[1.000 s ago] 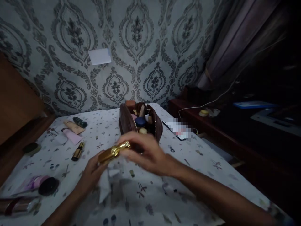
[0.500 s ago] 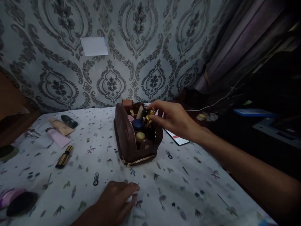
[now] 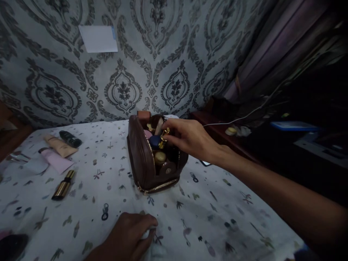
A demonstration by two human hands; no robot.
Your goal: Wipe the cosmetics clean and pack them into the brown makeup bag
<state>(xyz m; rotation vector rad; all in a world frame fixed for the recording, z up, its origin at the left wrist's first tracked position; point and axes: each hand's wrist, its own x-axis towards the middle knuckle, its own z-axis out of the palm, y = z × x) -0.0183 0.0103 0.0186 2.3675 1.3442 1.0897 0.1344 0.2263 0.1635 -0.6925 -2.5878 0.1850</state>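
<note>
The brown makeup bag [image 3: 140, 156] stands unzipped on the patterned cloth, packed with cosmetics. Over its opening, my right hand [image 3: 191, 139] pinches a small shiny gold-coloured item [image 3: 163, 139] whose exact kind I cannot make out. Close to those fingers are a dark blue round lid [image 3: 154, 142], a beige tube [image 3: 159, 127] and, lower down, a jar with a gold lid [image 3: 160, 157]. My left hand [image 3: 127, 233] rests on the cloth in front of the bag. Its fingers are curled round something whitish, mostly hidden.
To the left lie a gold and black bottle [image 3: 63, 185], a pink tube [image 3: 56, 160], a beige tube [image 3: 60, 145] and a dark green tube [image 3: 70, 138]. A phone [image 3: 206, 163] shows partly under my right forearm. Behind is a patterned wall [image 3: 125, 90].
My right hand has shifted slightly left over the bag, and the gold item now shows between its fingertips. My left hand keeps its pose. The view has tilted a little.
</note>
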